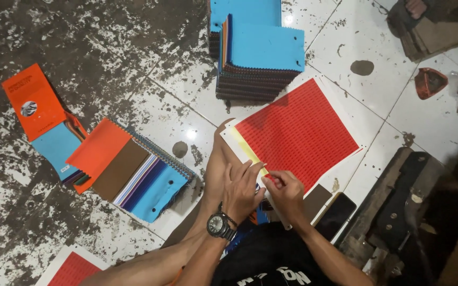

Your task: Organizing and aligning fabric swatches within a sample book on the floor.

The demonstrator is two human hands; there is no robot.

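A: Where is the red sticker sheet with its white border (298, 132)?

B: Flat on the white tiled floor (441, 132), tilted, its near corner right under both hands.

A: And the hands?

B: The left hand (242, 188), a black wristwatch (219, 226) on its wrist, lies palm down, fingers spread, pressing the sheet's near edge. The right hand (284, 191) is just beside it, fingertips pinched on 1 small red sticker (270, 180) at that corner. Both forearms reach forward from the lap.

A: What lies around?

B: A dark phone (336, 214) sits beside the right wrist. Beyond the sheet stands a stack of blue-topped fabric swatch cards (263, 53). To the left, 2 fanned swatch books with orange covers (107, 159) lie on the floor.
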